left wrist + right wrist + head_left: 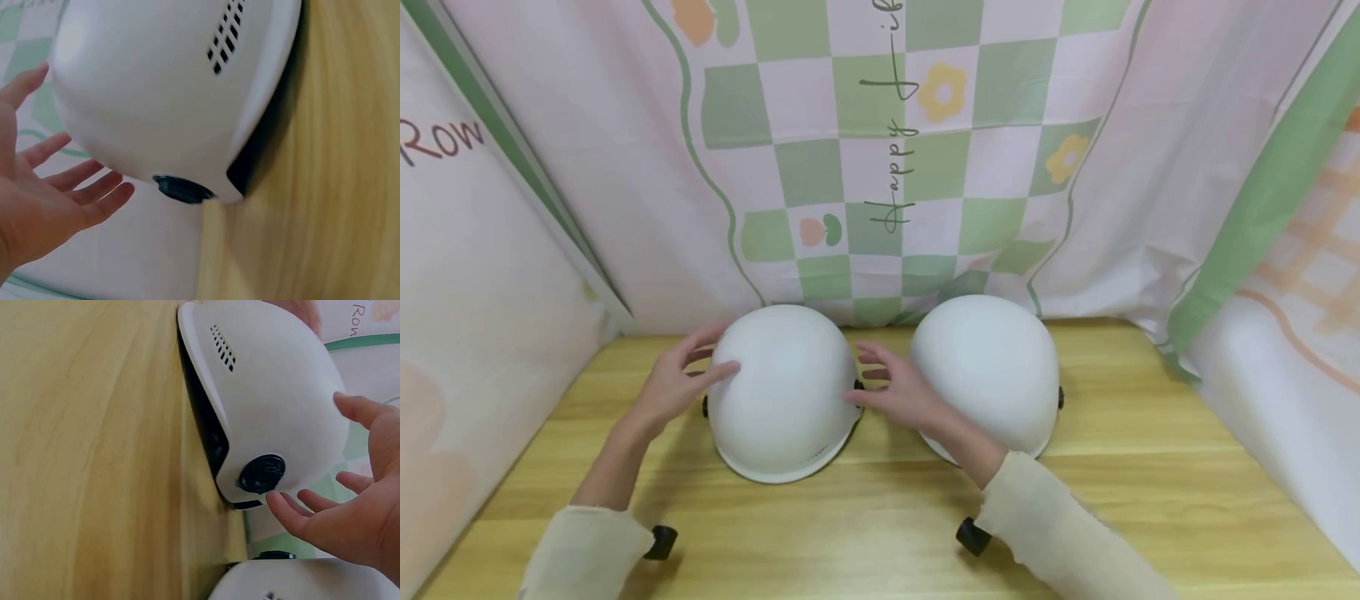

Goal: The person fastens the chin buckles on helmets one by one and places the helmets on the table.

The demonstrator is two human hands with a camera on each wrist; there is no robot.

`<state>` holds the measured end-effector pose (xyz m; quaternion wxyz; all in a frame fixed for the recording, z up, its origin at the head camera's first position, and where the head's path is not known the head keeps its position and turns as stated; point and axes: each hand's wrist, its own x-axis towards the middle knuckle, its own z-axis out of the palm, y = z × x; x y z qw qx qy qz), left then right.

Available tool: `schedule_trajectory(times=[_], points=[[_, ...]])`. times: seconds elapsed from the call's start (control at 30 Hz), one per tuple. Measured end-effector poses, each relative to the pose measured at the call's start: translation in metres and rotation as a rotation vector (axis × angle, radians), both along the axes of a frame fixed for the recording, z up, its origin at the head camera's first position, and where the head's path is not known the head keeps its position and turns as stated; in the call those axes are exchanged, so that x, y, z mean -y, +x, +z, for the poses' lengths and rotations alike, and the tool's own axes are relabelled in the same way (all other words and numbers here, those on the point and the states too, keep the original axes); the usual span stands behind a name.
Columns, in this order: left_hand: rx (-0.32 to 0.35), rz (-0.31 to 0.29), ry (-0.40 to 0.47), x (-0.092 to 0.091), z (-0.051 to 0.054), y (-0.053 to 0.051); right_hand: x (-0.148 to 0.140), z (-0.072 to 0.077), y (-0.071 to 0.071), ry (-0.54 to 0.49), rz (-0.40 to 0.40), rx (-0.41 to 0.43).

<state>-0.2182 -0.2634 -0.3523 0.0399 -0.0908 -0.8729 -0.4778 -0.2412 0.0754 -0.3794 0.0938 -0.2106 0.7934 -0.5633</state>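
I'm holding my left hand (677,379) and right hand (895,387) spread, gripping nothing | left helmet (784,392) is sitting between, on the table (850,537) | contact is looking unclear | my forearm (966,442) is partly hiding the right helmet (988,358)

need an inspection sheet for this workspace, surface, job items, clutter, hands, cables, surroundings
surface: wood-grain table
job's things: left helmet and right helmet, both white, side by side, domes up; the left one has a round black knob and vent slots
clutter: nothing seen
grips: left hand at the left helmet's outer side, fingers spread; right hand between the helmets, fingers spread near the left helmet's knob; firm contact cannot be told for either
cables: nothing seen
surroundings: printed cloth hanging behind the table, with green checks and flowers; more cloth at both sides
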Motion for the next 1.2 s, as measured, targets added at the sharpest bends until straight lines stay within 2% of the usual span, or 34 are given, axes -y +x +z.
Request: schedule_trajectory(times=[0.17, 0.4, 0.53, 0.73, 0.93, 1.03, 1.2], points=[[0.037, -0.025, -0.026, 0.006, -0.008, 0.0, 0.005, -0.003, -0.002, -0.027, 0.004, 0.05], [0.023, -0.041, -0.034, 0.007, -0.016, 0.002, 0.011, -0.007, -0.004, 0.003, 0.02, 0.073], [0.002, -0.043, -0.005, 0.006, -0.017, 0.003, 0.016, -0.011, -0.006, 0.03, 0.022, 0.055], [0.0, -0.033, -0.009, 0.005, -0.018, 0.003, 0.018, -0.014, -0.008, 0.088, 0.002, 0.007], [-0.019, -0.051, 0.012, 0.006, -0.023, 0.003, 0.017, -0.015, -0.009, 0.104, 0.0, -0.034], [-0.012, -0.059, 0.036, 0.008, -0.024, 0.006, 0.017, -0.016, -0.009, 0.098, -0.008, -0.014], [0.044, -0.047, 0.031, 0.011, -0.024, 0.01, 0.017, -0.016, -0.008, 0.07, -0.025, 0.067]])
